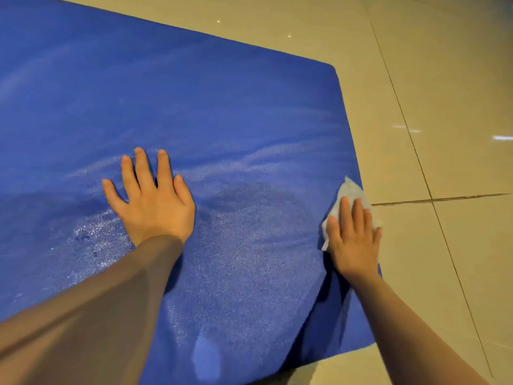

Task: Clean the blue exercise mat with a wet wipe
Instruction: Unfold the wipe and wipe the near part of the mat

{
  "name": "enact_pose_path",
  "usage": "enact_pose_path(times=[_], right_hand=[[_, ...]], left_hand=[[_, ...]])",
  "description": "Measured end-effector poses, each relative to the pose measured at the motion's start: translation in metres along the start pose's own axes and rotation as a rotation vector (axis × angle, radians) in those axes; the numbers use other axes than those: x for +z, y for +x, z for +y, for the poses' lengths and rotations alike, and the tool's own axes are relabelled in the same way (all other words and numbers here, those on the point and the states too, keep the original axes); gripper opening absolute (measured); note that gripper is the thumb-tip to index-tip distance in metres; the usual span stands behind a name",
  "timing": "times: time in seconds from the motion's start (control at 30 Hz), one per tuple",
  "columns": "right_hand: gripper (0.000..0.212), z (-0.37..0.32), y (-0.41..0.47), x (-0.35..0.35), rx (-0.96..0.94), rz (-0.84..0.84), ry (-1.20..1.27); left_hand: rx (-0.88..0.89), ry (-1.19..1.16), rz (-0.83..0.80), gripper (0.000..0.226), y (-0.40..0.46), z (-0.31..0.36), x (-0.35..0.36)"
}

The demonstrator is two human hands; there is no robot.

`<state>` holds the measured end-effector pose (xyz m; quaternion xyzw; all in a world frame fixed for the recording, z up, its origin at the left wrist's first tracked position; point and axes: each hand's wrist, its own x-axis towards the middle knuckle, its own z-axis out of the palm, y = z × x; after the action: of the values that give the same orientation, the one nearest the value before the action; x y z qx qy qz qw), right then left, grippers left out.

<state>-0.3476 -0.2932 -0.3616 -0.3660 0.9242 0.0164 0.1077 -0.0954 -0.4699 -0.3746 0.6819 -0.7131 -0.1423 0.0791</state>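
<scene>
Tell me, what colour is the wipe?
White; the wet wipe shows under the right hand in the head view.

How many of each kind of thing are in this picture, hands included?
Hands: 2, the left hand flat on the mat, the right hand pressing the wipe
Blue exercise mat: 1
White wet wipe: 1, at the mat's right edge
Total: 4

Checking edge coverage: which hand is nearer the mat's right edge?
Right. The right hand presses the wet wipe at that edge of the mat; the left hand lies flat mid-mat.
</scene>
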Motion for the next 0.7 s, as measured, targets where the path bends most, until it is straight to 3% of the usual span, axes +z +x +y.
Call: enact_pose_path(times=[0.07,0.13,0.23,0.37,0.47,0.53,0.7], right_hand=[[0.063,-0.015,0.006,-0.002,0.154,-0.025,0.035],[0.062,-0.048,0.004,0.004,0.188,-0.005,0.08],[0.074,-0.102,-0.027,0.023,-0.047,0.045,0.129],[0.057,-0.152,-0.113,0.042,-0.375,0.072,0.142],[0.054,-0.145,-0.152,0.049,-0.531,0.01,0.085],[0.058,-0.115,-0.142,0.045,-0.469,0.032,0.12],[0.075,0.023,-0.071,0.027,-0.038,-0.008,0.053]], left_hand=[[0.005,-0.003,0.007,0.055,0.0,0.0,0.001],[0.007,-0.004,0.007,0.055,0.001,-0.001,0.0],[0.005,0.001,0.011,0.054,0.001,-0.001,-0.001],[0.025,-0.011,0.026,0.053,0.001,-0.001,0.001],[0.028,-0.007,0.022,0.053,0.001,-0.002,0.001],[0.03,-0.018,0.011,0.053,0.001,-0.002,-0.001],[0.031,0.0,0.004,0.054,0.0,0.0,-0.002]])
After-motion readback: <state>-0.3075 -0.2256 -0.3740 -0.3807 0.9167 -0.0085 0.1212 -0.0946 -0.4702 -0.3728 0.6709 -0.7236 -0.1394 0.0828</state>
